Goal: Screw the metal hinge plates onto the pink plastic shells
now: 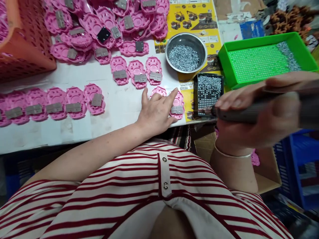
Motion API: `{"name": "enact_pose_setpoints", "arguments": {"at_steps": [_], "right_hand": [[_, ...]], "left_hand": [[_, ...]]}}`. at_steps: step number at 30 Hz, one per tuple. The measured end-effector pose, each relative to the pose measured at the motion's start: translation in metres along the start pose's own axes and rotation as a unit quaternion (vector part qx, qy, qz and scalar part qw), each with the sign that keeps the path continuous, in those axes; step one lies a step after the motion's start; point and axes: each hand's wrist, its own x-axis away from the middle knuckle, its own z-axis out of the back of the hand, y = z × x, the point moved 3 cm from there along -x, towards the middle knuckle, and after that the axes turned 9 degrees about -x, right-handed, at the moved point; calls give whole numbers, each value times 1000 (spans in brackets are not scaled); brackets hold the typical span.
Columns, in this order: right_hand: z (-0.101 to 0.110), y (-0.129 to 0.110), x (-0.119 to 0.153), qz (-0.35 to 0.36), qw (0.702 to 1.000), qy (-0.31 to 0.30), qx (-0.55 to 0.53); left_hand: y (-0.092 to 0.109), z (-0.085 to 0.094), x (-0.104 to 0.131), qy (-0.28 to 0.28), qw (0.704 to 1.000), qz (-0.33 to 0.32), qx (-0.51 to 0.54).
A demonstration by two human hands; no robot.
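Observation:
My left hand (156, 113) rests with spread fingers over two pink plastic parts at the table's front edge. The right one of these, a pink part (177, 105) with a grey plate, lies under its fingertips; the other is mostly covered. In my right hand (254, 116) is a dark power screwdriver, blurred, its tip pointing left over the black screw tray (209, 93). Small silver screws fill the tray's far part. Behind it stands a metal bowl (186, 53) of screws. Three pink parts (137, 73) with grey plates lie beyond my left hand.
A row of pink parts (76, 103) lies at the left, with a heap of them (104, 26) behind. An orange basket (27, 39) stands far left, a green tray (266, 59) with screws at the right. Below right are a cardboard box (266, 176) and blue crates (299, 166).

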Motion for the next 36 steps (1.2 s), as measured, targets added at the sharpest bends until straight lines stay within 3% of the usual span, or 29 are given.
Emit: {"name": "enact_pose_setpoints", "arguments": {"at_steps": [3,6,10,13,17,24,31,36], "right_hand": [[13,-15,-8,18,998,45,49],[28,-17,-6,20,996,49,77],[37,-13,-2,36,995,58,69],[37,-10,-4,59,995,58,57],[35,-8,-3,81,994,45,62],[29,-2,8,42,995,-3,95],[26,9,13,15,992,-19,124],[25,17,14,16,996,-13,85]], "left_hand": [[-1,3,4,4,1000,4,-5],[1,7,8,14,999,-8,-29],[15,11,4,55,994,-84,-44],[33,5,-9,58,987,-147,-30],[47,-9,-25,54,982,-178,-25],[26,-7,-19,83,987,-129,-47],[15,2,-11,61,991,-112,-31],[5,8,1,53,995,-86,-16]]}}
